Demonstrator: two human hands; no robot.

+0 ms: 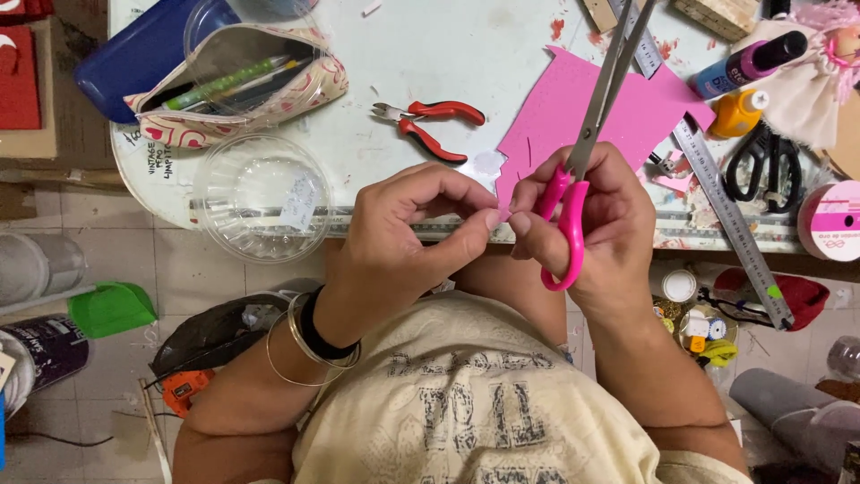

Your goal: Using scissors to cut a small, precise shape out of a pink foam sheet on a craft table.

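Scissors point(578, 170) with pink handles sit in your right hand point(587, 229); its fingers are closed through and around the loops, and the shut blades point up and away over the pink foam sheet point(582, 108). Your left hand point(417, 229) is curled, thumb and forefinger pinched together on something very small at the point where both hands meet; what it is I cannot tell. Both hands hang just past the near edge of the table point(430, 54), above your lap; a long metal ruler point(394, 224) lies along this edge behind them. Open room on the table is only the pale strip between the red pliers point(430, 125) and the far side; the right part is crowded with a second ruler point(730, 220), black scissors point(761, 161) and a pink tape roll point(833, 220). At the left, a clear plastic cup point(260, 197) overhangs the edge, with only a small white scrap of paper inside; a patterned pencil case point(237, 90) lies open with pens inside.
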